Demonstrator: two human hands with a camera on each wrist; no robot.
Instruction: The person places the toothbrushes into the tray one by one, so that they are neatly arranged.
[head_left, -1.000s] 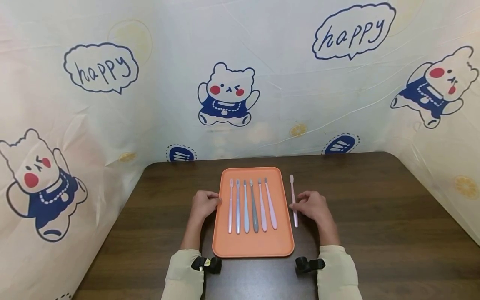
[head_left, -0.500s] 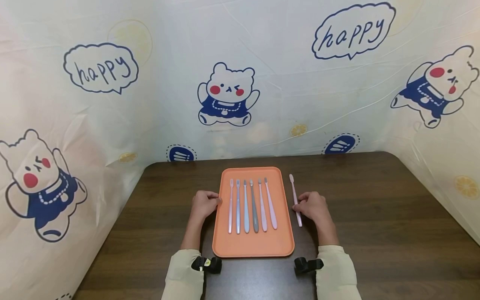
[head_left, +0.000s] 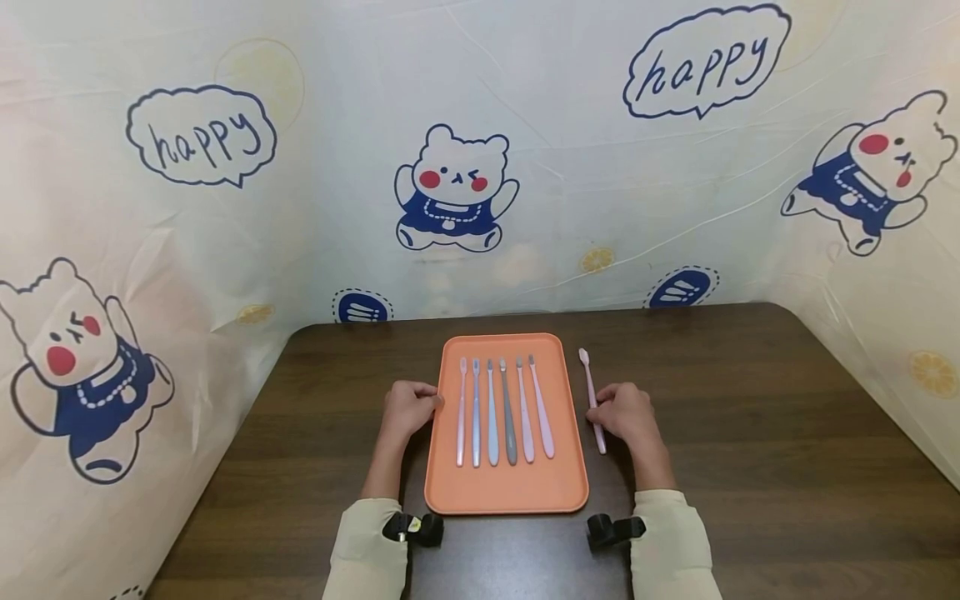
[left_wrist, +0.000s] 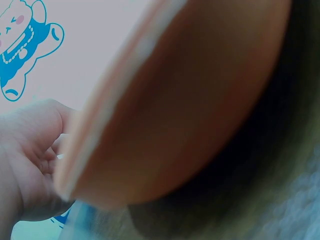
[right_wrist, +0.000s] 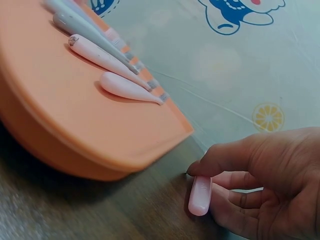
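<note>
Right of the orange tray (head_left: 506, 492), a pink toothbrush (head_left: 589, 379) points head-away along the tabletop. My right hand (head_left: 630, 412) pinches it at the handle; in the right wrist view the thumb and fingers close around the pink handle (right_wrist: 201, 197). At the tray's left side, my left hand (head_left: 408, 408) grips the rim with its fingertips. The left wrist view shows the hand (left_wrist: 35, 155) partly hidden behind the blurred tray edge (left_wrist: 165, 150). Several toothbrushes lie in a row on the tray, among them a grey one (head_left: 509, 425) and a light blue one (head_left: 492, 429).
A dark wooden table (head_left: 750, 433) extends to both sides of the tray. A patterned cloth wall (head_left: 555, 167) with bears rises behind it. A black wrist camera (head_left: 615, 532) sits on the right sleeve, with another (head_left: 420, 530) on the left.
The near end of the pink toothbrush has swung slightly right, away from the tray, and my right hand has shifted a little with it. My left hand and the tray stay put.
</note>
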